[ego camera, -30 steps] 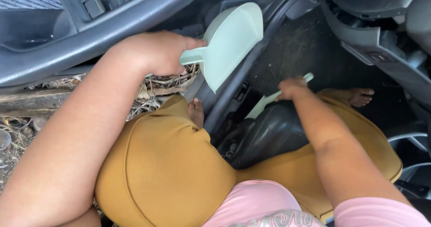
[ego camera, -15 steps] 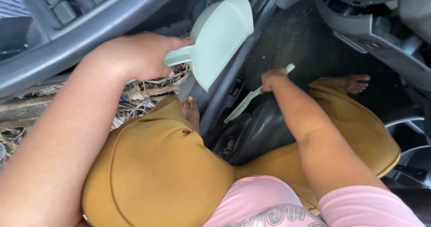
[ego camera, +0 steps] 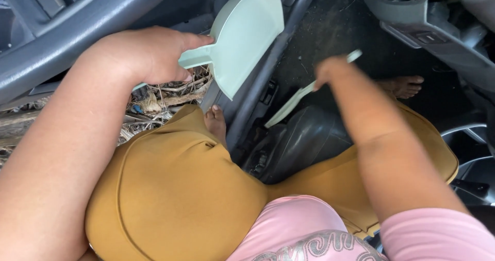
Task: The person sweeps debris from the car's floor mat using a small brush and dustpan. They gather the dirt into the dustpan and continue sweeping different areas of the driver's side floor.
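Note:
My left hand (ego camera: 147,54) grips the handle of a pale green dustpan (ego camera: 247,34), whose scoop is held against the car's door sill. My right hand (ego camera: 332,71) is closed around a slim pale green hand brush (ego camera: 289,103). One end of the brush pokes out past my fingers over the dark car floor mat (ego camera: 335,29); the other end slants down toward the black seat (ego camera: 299,142). My knees in mustard-yellow trousers (ego camera: 175,189) fill the lower middle, with a bare foot (ego camera: 216,121) at the sill.
The open grey car door (ego camera: 77,29) runs across the upper left. Dry leaves and twigs (ego camera: 154,103) lie on the ground outside. My other bare foot (ego camera: 405,85) rests on the mat. Grey dashboard trim (ego camera: 428,23) hangs at upper right.
My right hand has shifted slightly left and up with the brush over the mat. My left hand keeps the dustpan at the sill, shifted a little left in view.

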